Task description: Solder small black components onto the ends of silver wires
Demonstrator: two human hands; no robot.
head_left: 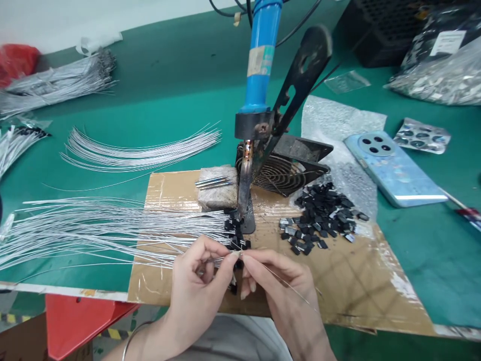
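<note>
My left hand (199,281) and my right hand (280,286) meet at the front edge of a taped cardboard sheet (356,281). The left thumb and forefinger pinch the end of a thin white wire (112,225) from the fan of wires to the left. The right fingers pinch a thin solder wire (289,287) that runs back over the hand. Small black parts (237,231) fixed on wire ends lie just beyond my fingertips, under the tip of a blue-handled soldering iron (259,65) held in a black stand.
A heap of loose black parts (323,213) lies right of the iron, a small fan (280,173) behind it. A grey block (218,188) carries metal pins. A light blue phone (394,168), bubble wrap, wire bundles (56,80) and bags lie on the green table.
</note>
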